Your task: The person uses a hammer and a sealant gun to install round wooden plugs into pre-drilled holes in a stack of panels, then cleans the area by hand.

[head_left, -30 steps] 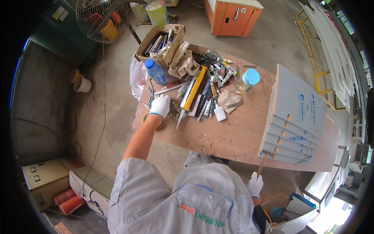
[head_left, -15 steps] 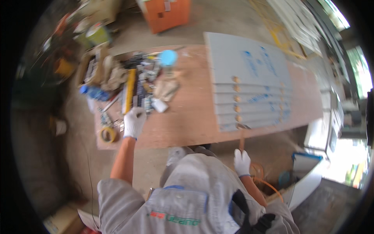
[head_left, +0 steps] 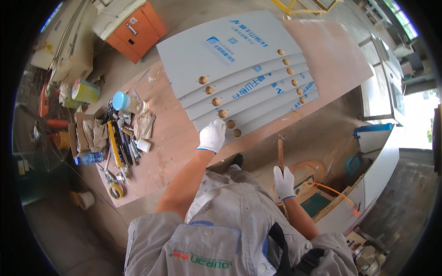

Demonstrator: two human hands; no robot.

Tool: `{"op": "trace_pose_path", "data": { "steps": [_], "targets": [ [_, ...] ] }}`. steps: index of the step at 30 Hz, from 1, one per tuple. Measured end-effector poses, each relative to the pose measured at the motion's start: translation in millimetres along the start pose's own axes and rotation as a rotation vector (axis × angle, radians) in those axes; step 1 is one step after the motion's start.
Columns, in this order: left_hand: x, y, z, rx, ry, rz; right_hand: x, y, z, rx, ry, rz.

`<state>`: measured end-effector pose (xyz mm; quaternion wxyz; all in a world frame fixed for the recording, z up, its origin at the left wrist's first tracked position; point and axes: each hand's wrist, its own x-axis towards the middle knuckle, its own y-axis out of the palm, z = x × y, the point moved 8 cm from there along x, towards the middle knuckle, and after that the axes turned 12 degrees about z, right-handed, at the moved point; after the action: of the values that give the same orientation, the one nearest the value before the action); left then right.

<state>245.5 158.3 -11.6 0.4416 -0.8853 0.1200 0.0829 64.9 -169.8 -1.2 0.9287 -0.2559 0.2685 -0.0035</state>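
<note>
My left hand (head_left: 212,136), in a white glove, rests on the near corner of a fanned stack of pale grey panels (head_left: 239,64) with round holes along their edges. The panels lie on a brown plywood table (head_left: 331,55). My right hand (head_left: 283,182), also gloved, hangs below the table's edge and grips a wooden handle (head_left: 280,154) that points up; its head is hidden.
A heap of hand tools (head_left: 120,147), a yellow level, a tape roll (head_left: 115,190), a blue-lidded jar (head_left: 122,101) and a water bottle (head_left: 88,158) crowd the table's left end. An orange cabinet (head_left: 138,27) stands beyond. An orange hose (head_left: 331,191) runs along the floor at right.
My left hand left the tool pile and moved right onto the corner of the panel stack. The view swung toward the panels. My right hand still holds the wooden handle.
</note>
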Motion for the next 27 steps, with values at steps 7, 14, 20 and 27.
{"op": "trace_pose_path", "data": {
  "steps": [7,14,20,27],
  "targets": [
    [9.4,7.7,-11.9,0.348,0.025,0.006,7.4,-1.9,-35.2,0.084,-0.002,0.015],
    [14.3,6.4,-21.9,0.497,0.012,0.15,19.3,-25.5,-7.8,0.046,-0.044,0.0],
    [21.5,7.5,-25.2,0.614,0.022,0.212,31.8,-33.5,-10.5,0.06,-0.02,0.0],
    [14.2,6.2,-26.5,0.555,0.006,0.142,37.7,-28.8,1.1,0.081,-0.069,0.013]
  ]
}}
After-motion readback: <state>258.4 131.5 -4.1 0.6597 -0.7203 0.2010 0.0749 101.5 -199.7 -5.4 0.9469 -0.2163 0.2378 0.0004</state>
